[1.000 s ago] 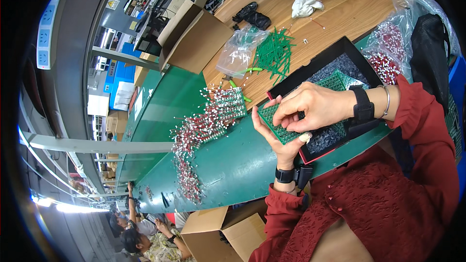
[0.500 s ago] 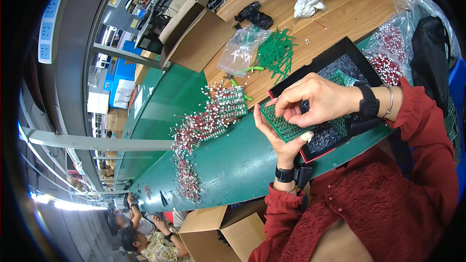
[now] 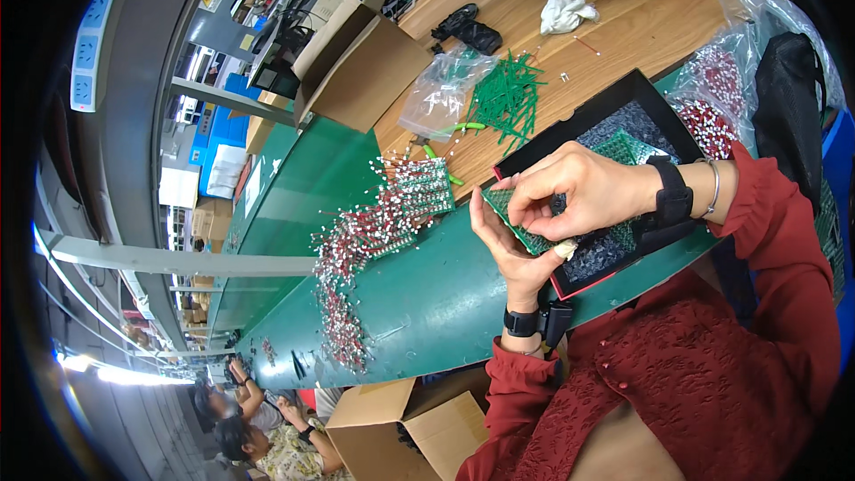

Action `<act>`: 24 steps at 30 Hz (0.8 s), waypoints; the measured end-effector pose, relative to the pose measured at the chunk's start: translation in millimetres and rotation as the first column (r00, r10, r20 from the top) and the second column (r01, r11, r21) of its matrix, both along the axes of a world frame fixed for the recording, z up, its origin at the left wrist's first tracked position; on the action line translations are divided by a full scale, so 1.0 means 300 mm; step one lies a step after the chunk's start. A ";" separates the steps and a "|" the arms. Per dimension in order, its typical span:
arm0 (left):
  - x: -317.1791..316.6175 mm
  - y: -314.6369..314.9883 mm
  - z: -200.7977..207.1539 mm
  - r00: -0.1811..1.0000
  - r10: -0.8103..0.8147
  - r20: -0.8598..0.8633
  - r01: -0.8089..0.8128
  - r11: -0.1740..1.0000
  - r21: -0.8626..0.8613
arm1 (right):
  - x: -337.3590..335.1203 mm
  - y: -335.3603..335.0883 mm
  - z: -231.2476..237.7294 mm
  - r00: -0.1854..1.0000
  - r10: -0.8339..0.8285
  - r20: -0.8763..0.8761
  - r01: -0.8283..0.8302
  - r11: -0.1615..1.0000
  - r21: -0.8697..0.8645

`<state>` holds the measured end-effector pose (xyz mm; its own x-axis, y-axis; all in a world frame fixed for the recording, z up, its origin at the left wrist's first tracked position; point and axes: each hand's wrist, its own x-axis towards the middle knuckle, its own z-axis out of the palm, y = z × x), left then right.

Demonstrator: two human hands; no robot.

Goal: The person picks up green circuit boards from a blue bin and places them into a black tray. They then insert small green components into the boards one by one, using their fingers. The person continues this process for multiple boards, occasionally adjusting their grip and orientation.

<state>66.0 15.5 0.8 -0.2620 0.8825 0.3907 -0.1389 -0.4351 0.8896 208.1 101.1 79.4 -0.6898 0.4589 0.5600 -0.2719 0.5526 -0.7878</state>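
My left hand (image 3: 509, 249) holds a small green circuit board (image 3: 517, 224) from underneath, over the near edge of a black tray (image 3: 588, 129) with a red rim. My right hand (image 3: 583, 189) lies on top of the board, its fingertips pinched at the board's upper left part; whatever they pinch is too small to see. Both wrists wear black bands, and the sleeves are dark red. More green boards (image 3: 628, 147) lie inside the tray on dark foam.
Boards filled with red and white parts (image 3: 374, 232) trail along the green belt (image 3: 419, 312). A clear bag (image 3: 441, 93), green strips (image 3: 508, 93), green-handled cutters (image 3: 454, 129) and an open carton (image 3: 356, 62) sit beyond. Bags of red-white parts (image 3: 712, 116) lie right. People sit lower left.
Both hands with the board have lifted slightly and shifted up the tray; my right fingers have moved from flat over the board to a pinch at its upper left.
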 end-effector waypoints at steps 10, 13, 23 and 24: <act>-0.011 -0.012 -0.004 0.995 -0.091 0.041 0.094 0.992 -0.083 | 0.009 0.006 0.010 0.999 -0.029 -0.043 0.035 0.990 0.139; -0.003 -0.003 0.000 0.990 -0.107 0.090 0.108 0.994 -0.015 | 0.015 0.005 0.013 0.997 -0.062 -0.052 0.068 0.991 0.113; -0.005 -0.008 -0.004 0.997 -0.076 0.027 0.077 0.996 -0.043 | 0.015 -0.010 0.012 0.996 0.091 0.007 -0.091 0.996 -0.023; -0.008 -0.009 -0.004 0.997 -0.072 -0.003 0.071 0.996 -0.052 | 0.015 -0.010 0.011 0.994 0.108 0.020 -0.108 0.994 -0.031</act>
<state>63.7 12.8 -0.3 -0.1955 0.9178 0.3456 -0.1634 -0.3779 0.9113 212.7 98.1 82.6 -0.7480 0.3975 0.5314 -0.3115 0.4968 -0.8100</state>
